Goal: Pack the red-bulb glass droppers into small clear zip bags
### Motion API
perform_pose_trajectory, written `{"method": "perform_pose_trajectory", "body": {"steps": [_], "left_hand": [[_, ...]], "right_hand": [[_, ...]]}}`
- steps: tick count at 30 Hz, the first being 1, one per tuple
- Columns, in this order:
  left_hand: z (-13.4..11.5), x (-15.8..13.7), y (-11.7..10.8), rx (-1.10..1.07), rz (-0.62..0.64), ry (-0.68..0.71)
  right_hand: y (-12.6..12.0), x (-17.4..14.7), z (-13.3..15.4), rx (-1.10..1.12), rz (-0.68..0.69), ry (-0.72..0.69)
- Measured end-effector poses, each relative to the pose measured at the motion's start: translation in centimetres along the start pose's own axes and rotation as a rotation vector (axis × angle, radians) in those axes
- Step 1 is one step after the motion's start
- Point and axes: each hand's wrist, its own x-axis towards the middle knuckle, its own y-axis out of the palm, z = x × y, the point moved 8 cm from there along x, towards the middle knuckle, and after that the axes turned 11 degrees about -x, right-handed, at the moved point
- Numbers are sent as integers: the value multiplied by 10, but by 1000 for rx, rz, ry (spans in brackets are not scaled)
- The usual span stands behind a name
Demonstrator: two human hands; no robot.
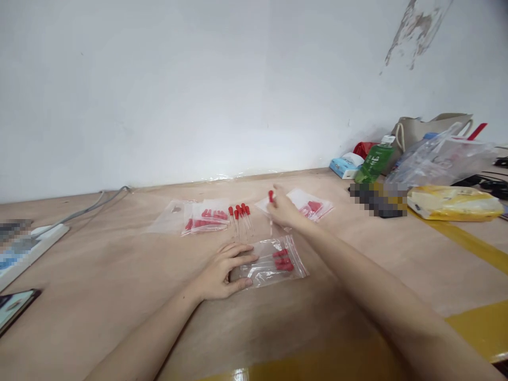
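My left hand [228, 270] lies with fingers apart on the left end of a clear zip bag [264, 272]. Inside that bag are several red-bulbed droppers [282, 260], bulbs toward the right. Farther off, my right hand [283, 207] is closed on a dropper [271, 196]; its red bulb shows above the fingers and its pale tube points down. Just left of it, several loose droppers [239, 210] lie side by side, bulbs away from me. More zip bags with red bulbs sit to the left [208, 218] and behind my right hand [315, 206].
Along the wall at right stand a blue tissue box [343, 166], a green bottle [375, 161] and plastic bags [444, 159]. A yellow tissue pack [454, 203] lies nearer. On the left are a grey cable [91, 206], a white power strip [37, 254] and a phone [16, 307].
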Motion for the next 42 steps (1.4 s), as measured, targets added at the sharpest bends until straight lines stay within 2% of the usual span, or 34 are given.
{"method": "perform_pose_trajectory", "body": {"steps": [3, 5, 7, 10, 12, 17, 25, 32, 39, 42], "left_hand": [[0, 1, 0, -2, 0, 3], [0, 2, 0, -9, 13, 3], [-1, 4, 0, -17, 26, 5], [-3, 5, 1, -12, 27, 9], [-3, 4, 1, 5, 25, 6], [-3, 3, 3, 17, 22, 10], [-3, 3, 2, 14, 16, 12], [-2, 4, 2, 24, 8, 4], [-4, 4, 1, 3, -7, 8], [-5, 4, 0, -20, -21, 13]], "right_hand": [[-49, -41, -38, 298, -102, 190], [-67, -70, -61, 467, -177, 291], [-74, -93, -76, 574, -256, 361], [-69, -107, -83, 640, -296, 358], [-63, -108, -82, 632, -288, 331], [-50, -112, -84, 653, -289, 364], [-50, -112, -76, 625, -314, 276], [-44, -113, -72, 646, -176, 308], [-51, -113, -79, 705, -213, 355], [-42, -112, -80, 747, -101, 358]]}}
